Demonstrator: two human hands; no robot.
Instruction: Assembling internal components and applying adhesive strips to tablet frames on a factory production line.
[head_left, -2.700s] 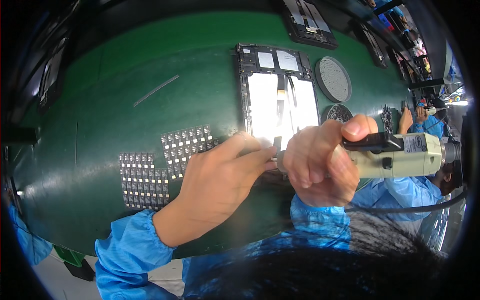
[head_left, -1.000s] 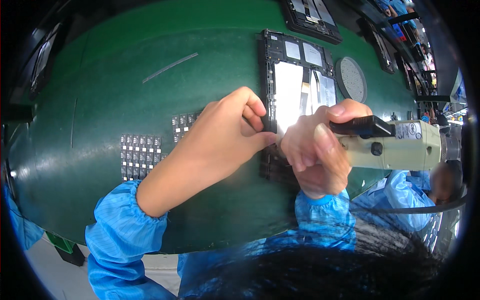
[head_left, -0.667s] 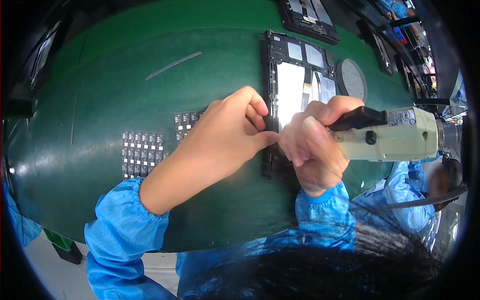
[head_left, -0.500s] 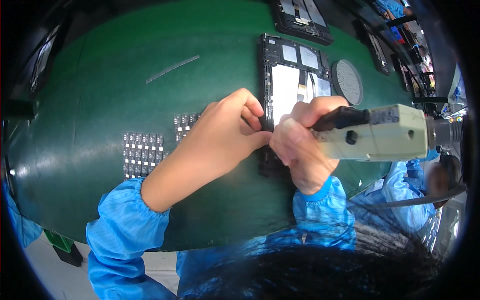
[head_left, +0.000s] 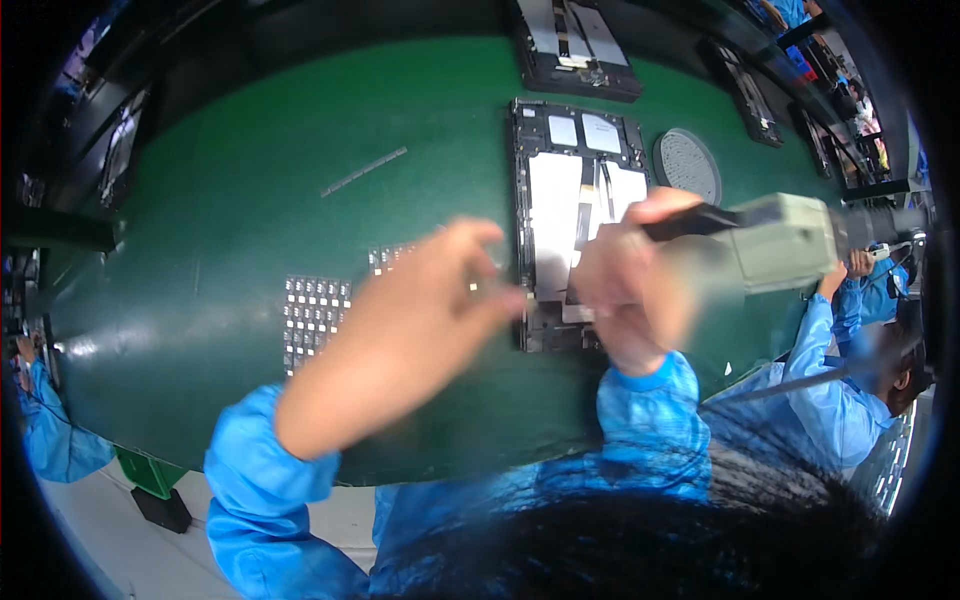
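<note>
A flat black tablet-like device (head_left: pixel 553 215) lies with its inside showing: silvery panels and dark flat cables. At its lower left edge is my left hand (head_left: pixel 390 335), blurred, thumb and forefinger curved apart; a tiny light spot shows between them, too smeared to identify. My right hand (head_left: pixel 640 290) is over the device's lower right part, closed round a pale green corded electric screwdriver (head_left: pixel 785 245) with a black lever. The screwdriver lies roughly level, its cable end to the right. Its tip is hidden by my hand.
Small black parts (head_left: pixel 315 310) lie in rows left of my left hand. Beyond are a thin grey strip (head_left: pixel 365 170), a round dish (head_left: pixel 688 165) and a second opened device (head_left: pixel 578 50). A co-worker's blue sleeve (head_left: pixel 815 345) is at the right.
The view has shifted. My right hand has moved rightward with the electric screwdriver, away from my left thumb, uncovering the device's lower part. My left thumb and forefinger remain apart.
</note>
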